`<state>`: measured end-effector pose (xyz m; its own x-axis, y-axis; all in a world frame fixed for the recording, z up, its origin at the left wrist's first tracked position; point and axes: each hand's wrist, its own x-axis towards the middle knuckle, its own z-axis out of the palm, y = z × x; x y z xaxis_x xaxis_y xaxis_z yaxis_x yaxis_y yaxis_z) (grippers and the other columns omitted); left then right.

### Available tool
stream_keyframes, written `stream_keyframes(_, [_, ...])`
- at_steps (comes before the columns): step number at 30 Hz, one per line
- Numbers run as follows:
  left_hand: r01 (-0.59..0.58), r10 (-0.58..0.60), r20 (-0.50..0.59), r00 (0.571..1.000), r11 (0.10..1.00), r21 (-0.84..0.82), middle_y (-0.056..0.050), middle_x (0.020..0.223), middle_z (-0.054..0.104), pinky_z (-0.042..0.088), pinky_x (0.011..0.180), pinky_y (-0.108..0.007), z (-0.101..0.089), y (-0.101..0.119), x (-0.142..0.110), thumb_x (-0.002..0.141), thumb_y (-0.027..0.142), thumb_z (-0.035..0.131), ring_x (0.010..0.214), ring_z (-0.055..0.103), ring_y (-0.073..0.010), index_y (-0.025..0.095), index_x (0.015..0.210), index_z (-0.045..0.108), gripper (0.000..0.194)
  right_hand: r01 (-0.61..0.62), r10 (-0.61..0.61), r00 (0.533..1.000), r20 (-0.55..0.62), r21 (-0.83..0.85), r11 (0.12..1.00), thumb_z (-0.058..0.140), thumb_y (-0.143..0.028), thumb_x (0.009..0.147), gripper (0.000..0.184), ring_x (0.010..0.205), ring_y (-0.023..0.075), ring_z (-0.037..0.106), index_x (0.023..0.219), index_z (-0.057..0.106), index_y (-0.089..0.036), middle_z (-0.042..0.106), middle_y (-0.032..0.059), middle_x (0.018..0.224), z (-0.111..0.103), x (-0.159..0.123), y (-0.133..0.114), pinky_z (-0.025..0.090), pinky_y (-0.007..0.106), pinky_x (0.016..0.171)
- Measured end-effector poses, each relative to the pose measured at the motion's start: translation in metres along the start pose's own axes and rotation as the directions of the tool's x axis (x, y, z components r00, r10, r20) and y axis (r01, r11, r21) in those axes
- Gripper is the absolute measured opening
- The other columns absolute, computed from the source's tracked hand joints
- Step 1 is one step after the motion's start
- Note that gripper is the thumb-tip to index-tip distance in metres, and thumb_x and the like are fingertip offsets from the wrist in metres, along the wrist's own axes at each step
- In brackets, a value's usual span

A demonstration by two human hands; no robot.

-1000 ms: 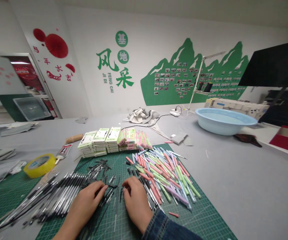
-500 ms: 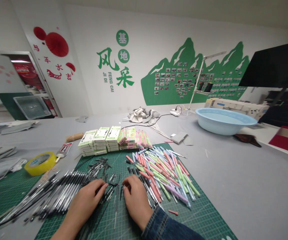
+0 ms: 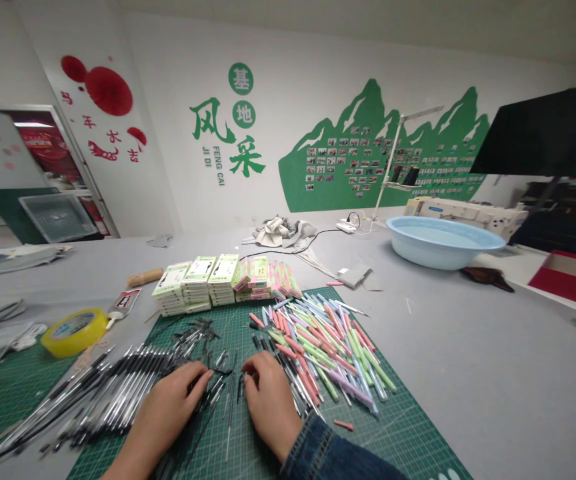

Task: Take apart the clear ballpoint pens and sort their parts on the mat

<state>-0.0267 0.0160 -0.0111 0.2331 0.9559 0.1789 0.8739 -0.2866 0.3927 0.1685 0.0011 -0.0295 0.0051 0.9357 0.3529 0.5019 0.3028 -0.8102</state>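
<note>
Both of my hands rest low on a green cutting mat (image 3: 408,433). My left hand (image 3: 171,403) lies on a spread of black and clear pen refills (image 3: 113,393), its fingers curled with the tips pressed together. My right hand (image 3: 271,400), in a denim sleeve, is curled the same way a short gap to the right, at the edge of a heap of pink, green and blue pen barrels (image 3: 328,340). Thin black refills lie between the two hands. What the fingertips pinch is too small to make out.
Stacked pen boxes (image 3: 203,280) stand at the mat's far edge, with small black parts (image 3: 198,332) in front of them. A yellow tape roll (image 3: 73,331) lies at the left. Farther back are a cloth heap (image 3: 283,232), a blue basin (image 3: 443,240) and a red tray (image 3: 573,280).
My view has drifted slightly, so everything sits a little further left. Both hands stay curled in the same spot on the refills.
</note>
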Motion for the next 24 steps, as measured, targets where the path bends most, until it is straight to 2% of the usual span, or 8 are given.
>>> stream_keyframes(8, [-0.013,0.013,-0.009,1.0,1.0,0.015,-0.001,0.085,0.068,0.045,0.075,-0.026,-0.0003,-0.0009,0.0011,0.09,0.044,0.039,0.081,0.063,-0.018,0.025,0.082,0.062,0.031,0.006,-0.006,1.0,-0.002,-0.004,1.0,0.05,-0.002,0.075,0.021,0.082,0.0177,0.055,0.081,0.059,-0.021,0.059,0.0019,0.084,-0.0001,-0.0007,-0.0003,0.042,0.028,0.076])
stream_keyframes(24, [-0.002,0.001,-0.018,1.0,0.999,-0.044,-0.002,0.087,0.068,0.046,0.077,-0.028,-0.0019,-0.0018,-0.0003,0.088,0.044,0.042,0.082,0.063,-0.0189,0.025,0.083,0.064,0.029,0.039,-0.035,0.997,0.069,-0.06,0.997,0.055,-0.002,0.072,0.025,0.092,0.0204,0.056,0.086,0.065,-0.022,0.061,0.0042,0.091,0.0019,-0.0042,0.0042,0.043,0.032,0.086])
